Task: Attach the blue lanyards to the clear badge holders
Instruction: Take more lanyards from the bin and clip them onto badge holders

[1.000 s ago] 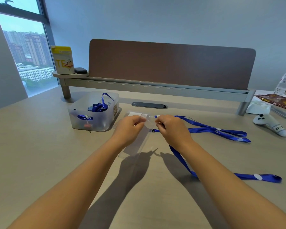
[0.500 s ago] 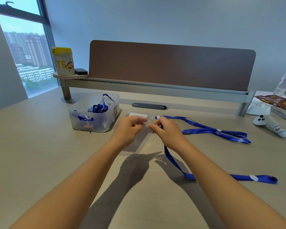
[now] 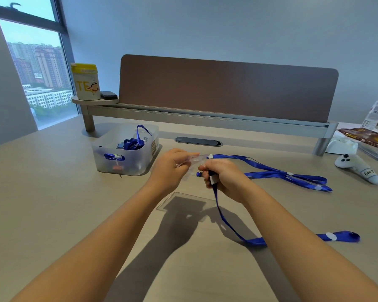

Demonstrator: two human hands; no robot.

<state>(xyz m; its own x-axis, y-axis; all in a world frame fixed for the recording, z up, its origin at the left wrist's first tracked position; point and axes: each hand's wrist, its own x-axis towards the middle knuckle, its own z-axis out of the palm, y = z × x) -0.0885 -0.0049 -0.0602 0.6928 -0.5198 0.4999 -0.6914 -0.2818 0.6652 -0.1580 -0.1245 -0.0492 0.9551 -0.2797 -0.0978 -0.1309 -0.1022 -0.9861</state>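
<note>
Both hands are gripping: left [image 3: 172,168] pinching the holder [image 3: 192,159], right [image 3: 225,177] clamping the lanyard [image 3: 227,223] clip, needing slot alignment next.

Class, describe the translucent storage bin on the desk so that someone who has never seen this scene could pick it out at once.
Start at the brown divider panel that runs across the back of the desk. In front of its left end, left of the person's left hand, stands the translucent plastic bin. It alone holds a tangle of blue lanyards, one strap looping above its rim; the other lanyards lie loose on the desktop.
</note>
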